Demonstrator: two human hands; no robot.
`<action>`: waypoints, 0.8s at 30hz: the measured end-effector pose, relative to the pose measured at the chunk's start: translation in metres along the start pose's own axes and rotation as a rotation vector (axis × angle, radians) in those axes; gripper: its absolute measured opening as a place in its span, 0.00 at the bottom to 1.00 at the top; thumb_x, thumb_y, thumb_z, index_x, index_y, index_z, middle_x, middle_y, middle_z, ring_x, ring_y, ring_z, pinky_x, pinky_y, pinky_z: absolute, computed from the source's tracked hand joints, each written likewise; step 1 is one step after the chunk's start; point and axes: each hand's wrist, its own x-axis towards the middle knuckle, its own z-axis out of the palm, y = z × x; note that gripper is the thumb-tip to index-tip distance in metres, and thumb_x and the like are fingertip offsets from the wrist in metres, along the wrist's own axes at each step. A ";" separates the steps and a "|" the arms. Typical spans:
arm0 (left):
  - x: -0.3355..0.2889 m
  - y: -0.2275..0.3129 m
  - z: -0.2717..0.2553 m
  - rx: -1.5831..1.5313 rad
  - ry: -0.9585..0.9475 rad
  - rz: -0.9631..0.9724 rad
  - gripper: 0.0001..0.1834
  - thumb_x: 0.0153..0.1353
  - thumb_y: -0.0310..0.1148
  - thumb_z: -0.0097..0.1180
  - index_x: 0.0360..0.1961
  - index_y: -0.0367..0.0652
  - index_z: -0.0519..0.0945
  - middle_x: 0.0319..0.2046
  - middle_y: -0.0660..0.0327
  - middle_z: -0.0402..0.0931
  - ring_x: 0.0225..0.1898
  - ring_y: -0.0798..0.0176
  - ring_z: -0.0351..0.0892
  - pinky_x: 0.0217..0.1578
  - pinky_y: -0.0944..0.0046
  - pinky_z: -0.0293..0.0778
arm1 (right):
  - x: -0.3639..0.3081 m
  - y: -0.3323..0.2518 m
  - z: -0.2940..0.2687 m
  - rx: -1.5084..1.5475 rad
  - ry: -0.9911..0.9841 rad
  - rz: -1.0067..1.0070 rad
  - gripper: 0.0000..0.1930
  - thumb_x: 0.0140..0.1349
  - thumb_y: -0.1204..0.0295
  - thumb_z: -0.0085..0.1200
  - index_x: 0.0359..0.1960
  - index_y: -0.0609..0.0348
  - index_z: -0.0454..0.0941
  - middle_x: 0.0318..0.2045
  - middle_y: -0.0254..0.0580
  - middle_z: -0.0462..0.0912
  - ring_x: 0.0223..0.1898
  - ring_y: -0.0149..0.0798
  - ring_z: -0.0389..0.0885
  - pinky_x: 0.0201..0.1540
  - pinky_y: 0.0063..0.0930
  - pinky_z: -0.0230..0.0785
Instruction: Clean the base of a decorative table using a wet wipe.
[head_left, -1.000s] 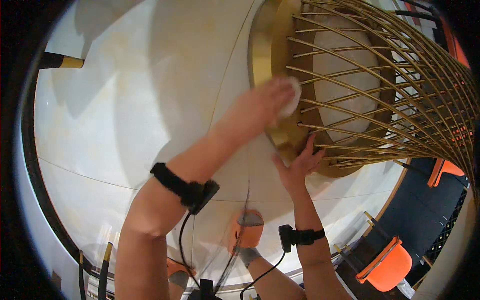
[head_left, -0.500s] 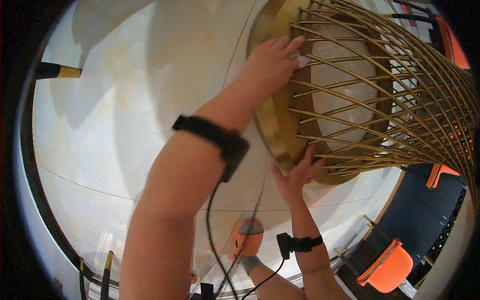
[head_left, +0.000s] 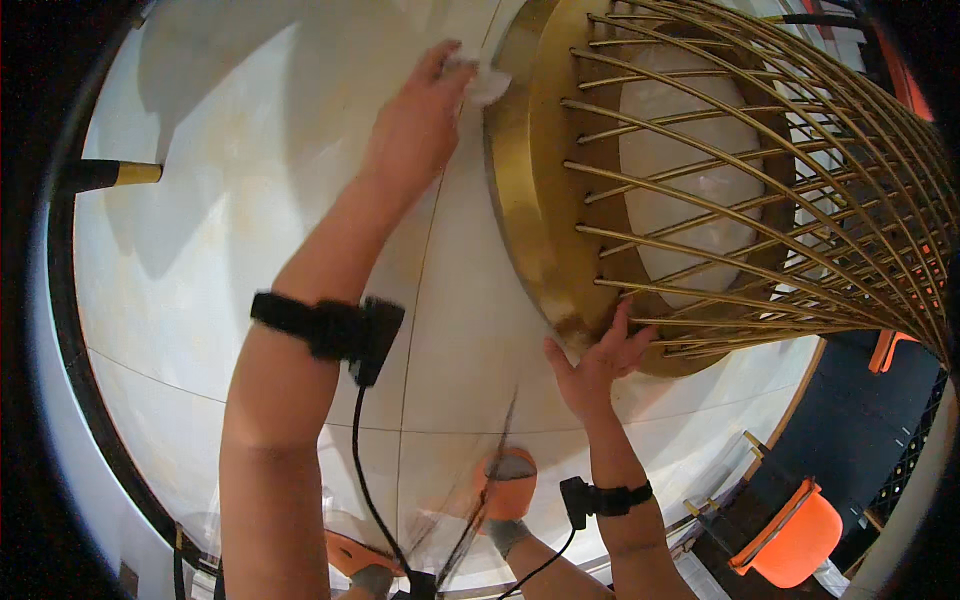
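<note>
Right of the left hand [head_left: 415, 125], curled on a white cloth [head_left: 489, 86], curves the gold base [head_left: 535, 200]; open floor [head_left: 250, 210] lies left; the right hand [head_left: 594, 375], fingers spread, touches the base's near edge.

The base [head_left: 525, 170] stands on the floor [head_left: 460, 330], right of the cloth [head_left: 488, 86] in the left hand [head_left: 415, 125].

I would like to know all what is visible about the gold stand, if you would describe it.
The gold stand looks metallic. Its broad, rounded base rests on the pale tiled floor, shiny along the side, around a pale middle area. Many thin rods leave the base, cross one another and bunch toward the picture's right, where their far end is hidden. The right hand touches the near edge; whether the left hand's white cloth touches it is unclear.
</note>
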 end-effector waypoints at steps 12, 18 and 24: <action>0.025 0.015 0.029 -0.121 -0.134 0.262 0.22 0.54 0.23 0.43 0.52 0.41 0.67 0.54 0.50 0.63 0.55 0.46 0.64 0.54 0.55 0.64 | -0.004 0.001 -0.001 0.051 -0.065 -0.038 0.59 0.40 0.52 0.65 0.66 0.49 0.32 0.60 0.72 0.21 0.63 0.66 0.22 0.59 0.62 0.19; -0.131 0.083 0.040 -0.541 -0.598 0.159 0.31 0.50 0.23 0.46 0.60 0.44 0.61 0.61 0.55 0.56 0.62 0.51 0.55 0.61 0.56 0.54 | -0.001 0.011 0.007 -0.011 0.027 -0.159 0.58 0.41 0.55 0.66 0.66 0.49 0.33 0.61 0.74 0.24 0.64 0.66 0.24 0.59 0.62 0.19; -0.118 0.062 0.048 -0.548 -0.391 0.219 0.24 0.57 0.29 0.44 0.57 0.40 0.64 0.62 0.54 0.55 0.63 0.53 0.52 0.62 0.59 0.53 | 0.001 0.003 -0.001 -0.040 0.031 -0.105 0.58 0.40 0.57 0.67 0.66 0.48 0.34 0.61 0.74 0.26 0.64 0.66 0.27 0.59 0.62 0.22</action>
